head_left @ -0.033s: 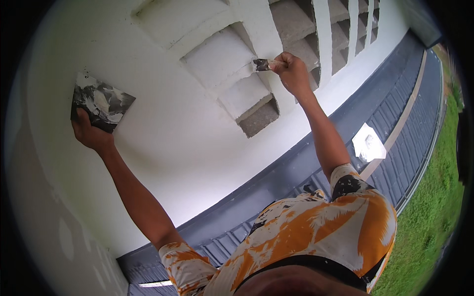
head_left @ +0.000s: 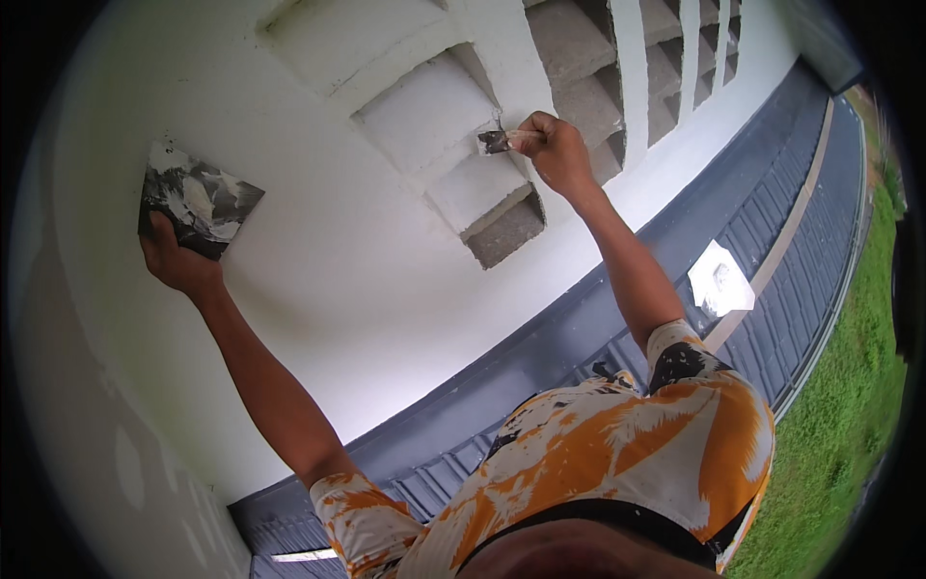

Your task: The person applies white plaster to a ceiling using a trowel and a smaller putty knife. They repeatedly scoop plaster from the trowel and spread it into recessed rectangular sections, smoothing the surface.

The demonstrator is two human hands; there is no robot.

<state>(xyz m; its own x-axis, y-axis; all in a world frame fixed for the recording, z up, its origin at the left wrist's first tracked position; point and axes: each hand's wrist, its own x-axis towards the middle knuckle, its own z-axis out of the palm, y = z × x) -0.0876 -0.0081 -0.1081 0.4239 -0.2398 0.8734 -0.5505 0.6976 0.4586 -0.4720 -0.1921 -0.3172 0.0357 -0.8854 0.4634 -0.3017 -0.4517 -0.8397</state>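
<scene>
My left hand [head_left: 180, 259] is closed on the lower edge of a dark, flat plastering board [head_left: 198, 198] smeared with white putty, held up in front of the white wall [head_left: 318, 280]. My right hand [head_left: 558, 152] grips the handle of a small putty knife [head_left: 493, 143]. Its dark, putty-stained blade points left and lies at the ledge between two stepped recesses. The larger, upper recess [head_left: 424, 106] is coated white inside; below it sits a smaller recess with a white upper face and a bare grey bottom part [head_left: 506, 232]. Whether the blade touches the ledge is hard to tell.
More openings with grey concrete inside [head_left: 579, 58] run along the wall to the upper right. A dark ribbed roof [head_left: 781, 232] lies below, carrying a white sheet [head_left: 721, 280] with a lump on it and a long wooden strip [head_left: 796, 193]. Grass [head_left: 830, 425] lies beyond the roof edge.
My right hand and the putty knife have shifted a little left and down along the recess's edge. The left hand and its board stay where they were.
</scene>
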